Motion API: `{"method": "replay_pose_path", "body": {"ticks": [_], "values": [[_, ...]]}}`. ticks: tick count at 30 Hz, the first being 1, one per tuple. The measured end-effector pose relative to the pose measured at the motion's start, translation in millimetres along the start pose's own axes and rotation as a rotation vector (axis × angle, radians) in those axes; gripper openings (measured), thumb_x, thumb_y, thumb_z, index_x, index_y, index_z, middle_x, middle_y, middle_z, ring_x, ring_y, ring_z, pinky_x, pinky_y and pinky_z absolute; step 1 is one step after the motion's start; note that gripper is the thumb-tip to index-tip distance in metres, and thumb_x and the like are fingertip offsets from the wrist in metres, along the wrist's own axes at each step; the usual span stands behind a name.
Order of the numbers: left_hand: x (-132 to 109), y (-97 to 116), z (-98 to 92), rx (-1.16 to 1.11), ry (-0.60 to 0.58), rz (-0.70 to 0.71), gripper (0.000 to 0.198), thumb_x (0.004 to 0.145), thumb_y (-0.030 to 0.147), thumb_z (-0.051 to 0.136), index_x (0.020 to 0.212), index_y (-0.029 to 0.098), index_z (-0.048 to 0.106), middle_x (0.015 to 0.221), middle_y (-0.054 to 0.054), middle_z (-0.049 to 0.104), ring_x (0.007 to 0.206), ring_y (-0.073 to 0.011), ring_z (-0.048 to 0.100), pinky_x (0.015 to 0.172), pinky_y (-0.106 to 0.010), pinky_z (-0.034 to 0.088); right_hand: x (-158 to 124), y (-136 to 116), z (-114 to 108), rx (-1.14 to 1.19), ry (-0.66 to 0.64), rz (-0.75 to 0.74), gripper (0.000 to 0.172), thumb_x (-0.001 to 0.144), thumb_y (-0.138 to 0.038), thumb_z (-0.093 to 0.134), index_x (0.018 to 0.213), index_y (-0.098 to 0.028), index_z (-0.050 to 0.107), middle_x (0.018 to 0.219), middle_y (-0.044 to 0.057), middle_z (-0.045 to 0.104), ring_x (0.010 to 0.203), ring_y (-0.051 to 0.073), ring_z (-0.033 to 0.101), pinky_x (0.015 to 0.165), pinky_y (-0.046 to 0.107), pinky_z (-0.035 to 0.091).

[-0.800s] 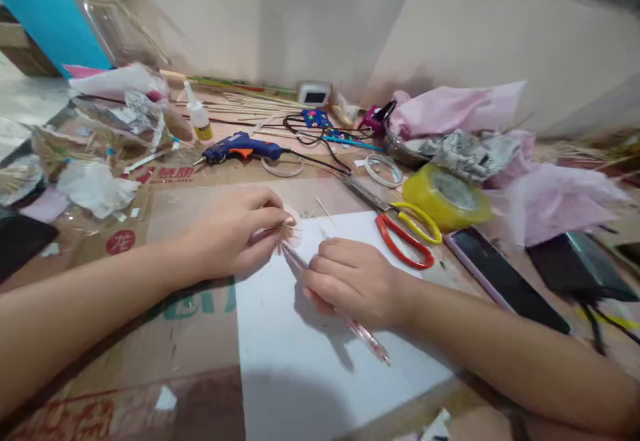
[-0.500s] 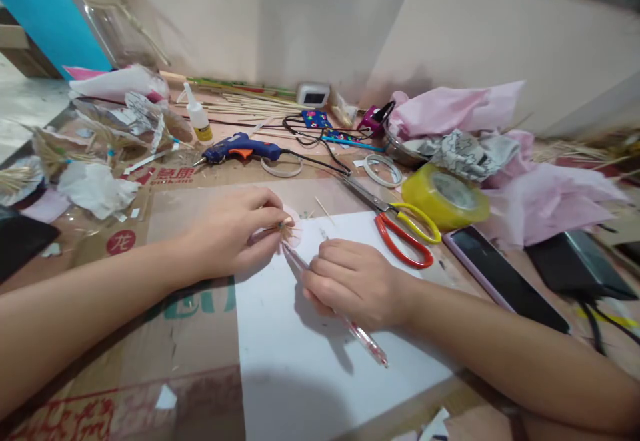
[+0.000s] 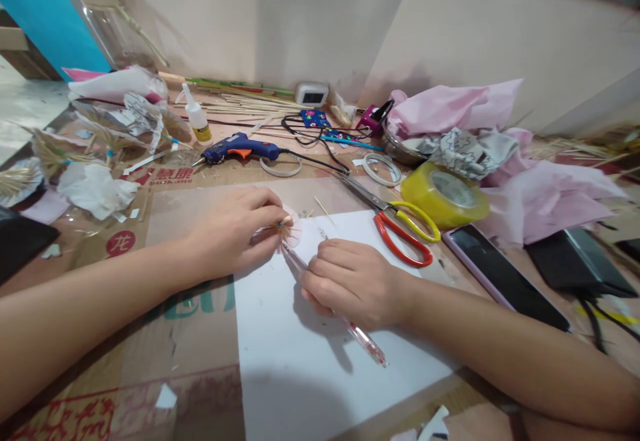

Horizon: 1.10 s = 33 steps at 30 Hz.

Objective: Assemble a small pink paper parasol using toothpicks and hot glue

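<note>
My left hand [image 3: 250, 228] is closed on a small piece with thin splayed wooden sticks [image 3: 286, 230], backed by a round, pale pink sheet [image 3: 295, 220]. Part of that piece is hidden under my fingers. Wrapped round a clear pen with a reddish refill [image 3: 367, 344], my right hand [image 3: 347, 281] rests over the white paper [image 3: 280, 368]. The pen's tip touches or nearly touches the lower edge of the stick piece. Two loose bits of thin stick [image 3: 323, 209] lie just beyond the paper's top edge.
Scissors [image 3: 400, 228], a yellow tape roll [image 3: 445, 194] and a phone [image 3: 505, 278] lie to the right. Beyond my hands are a blue glue gun [image 3: 240, 148] and a glue bottle [image 3: 197, 116]. Pink tissue paper [image 3: 555, 194] is heaped at right; several stick fans [image 3: 107, 136] sit at left.
Almost nothing differs. Both hands keep their places and holds, with at most a very slight shift of the pen and the view.
</note>
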<state>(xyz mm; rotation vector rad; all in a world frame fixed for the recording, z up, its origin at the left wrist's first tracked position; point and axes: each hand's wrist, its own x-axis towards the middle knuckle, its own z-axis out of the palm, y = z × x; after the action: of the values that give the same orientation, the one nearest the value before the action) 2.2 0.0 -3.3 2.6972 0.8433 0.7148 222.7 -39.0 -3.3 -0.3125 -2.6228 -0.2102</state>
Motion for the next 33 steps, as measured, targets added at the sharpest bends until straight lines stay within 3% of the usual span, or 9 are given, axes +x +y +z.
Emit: {"method": "replay_pose_path", "body": {"ticks": [5, 8, 11, 15, 18, 33], "values": [[0, -1, 0.8, -0.001, -0.011, -0.012, 0.019, 0.088, 0.022, 0.050, 0.097, 0.015, 0.066, 0.100, -0.008, 0.061, 0.092, -0.0199, 0.058, 0.083, -0.032, 0.045, 0, 0, -1, 0.097, 0.037, 0.002, 0.013, 0.086, -0.014, 0.048, 0.080, -0.013, 0.059, 0.056, 0.002, 0.057, 0.053, 0.015, 0.046, 0.054, 0.030, 0.041], [0, -1, 0.8, 0.002, -0.012, -0.013, 0.020, 0.088, 0.023, 0.049, 0.097, 0.015, 0.066, 0.099, -0.008, 0.062, 0.091, -0.0199, 0.058, 0.082, -0.032, 0.045, 1, 1, -2, 0.233, 0.096, 0.112, 0.019, 0.086, -0.017, 0.042, 0.091, -0.011, 0.060, 0.066, 0.007, 0.065, 0.060, 0.017, 0.055, 0.060, 0.031, 0.047], [0, -1, 0.1, 0.010, -0.019, -0.017, 0.021, 0.089, 0.024, 0.049, 0.096, 0.015, 0.067, 0.099, -0.008, 0.062, 0.090, -0.0200, 0.058, 0.082, -0.032, 0.045, 2, 2, -2, 0.376, 0.138, 0.380, 0.018, 0.087, -0.017, 0.044, 0.085, -0.016, 0.061, 0.070, 0.004, 0.069, 0.063, 0.014, 0.061, 0.060, 0.025, 0.048], [0, -1, -1.0, -0.002, -0.040, -0.017, 0.021, 0.088, 0.024, 0.049, 0.097, 0.015, 0.066, 0.100, -0.009, 0.061, 0.091, -0.0200, 0.058, 0.082, -0.032, 0.045, 4, 1, 2, 0.516, 0.146, 0.801, 0.012, 0.084, -0.020, 0.052, 0.074, -0.019, 0.059, 0.061, -0.001, 0.064, 0.053, 0.009, 0.057, 0.050, 0.019, 0.042], [0, -1, -1.4, -0.009, -0.040, -0.013, 0.021, 0.088, 0.023, 0.049, 0.097, 0.014, 0.066, 0.100, -0.009, 0.061, 0.091, -0.0198, 0.058, 0.081, -0.031, 0.045, 5, 0, 5, 0.577, 0.159, 0.942, 0.011, 0.080, -0.024, 0.055, 0.070, -0.019, 0.055, 0.057, -0.003, 0.060, 0.049, 0.009, 0.053, 0.048, 0.019, 0.039], [1, 1, -2.1, 0.002, -0.041, -0.019, 0.021, 0.087, 0.022, 0.049, 0.097, 0.014, 0.065, 0.101, -0.009, 0.061, 0.091, -0.0207, 0.058, 0.081, -0.033, 0.046, 9, 4, 9, 0.649, 0.099, 0.949, 0.015, 0.079, -0.028, 0.056, 0.068, -0.020, 0.053, 0.057, -0.004, 0.061, 0.051, 0.008, 0.051, 0.048, 0.019, 0.035]]}}
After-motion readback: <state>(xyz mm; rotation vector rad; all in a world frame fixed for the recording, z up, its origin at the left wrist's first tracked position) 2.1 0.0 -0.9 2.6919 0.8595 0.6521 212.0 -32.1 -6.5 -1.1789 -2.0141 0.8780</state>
